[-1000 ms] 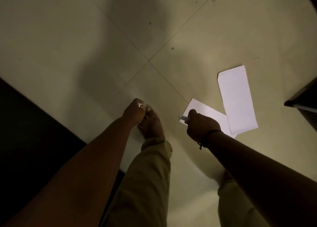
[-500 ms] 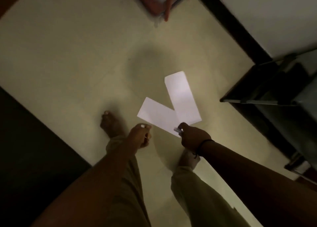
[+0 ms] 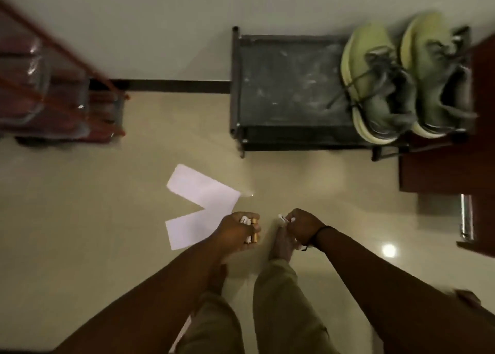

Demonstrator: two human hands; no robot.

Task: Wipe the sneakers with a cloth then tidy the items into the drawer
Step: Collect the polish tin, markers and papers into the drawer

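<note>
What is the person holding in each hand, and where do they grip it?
The left hand wraps several small batteries around their middles. The right hand is closed on a small white tube; only its end shows.

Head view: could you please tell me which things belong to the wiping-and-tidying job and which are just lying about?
Job:
sneakers on the rack
small items in left hand
small item in right hand

Lying about:
white papers on the floor
red stand

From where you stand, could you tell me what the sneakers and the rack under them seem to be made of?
The sneakers look like soft grey-green knit fabric with pale foam-like soles and cloth laces. The rack appears to be dark metal framing around a matte, scuffed, dusty shelf surface; its exact material is unclear.
</note>
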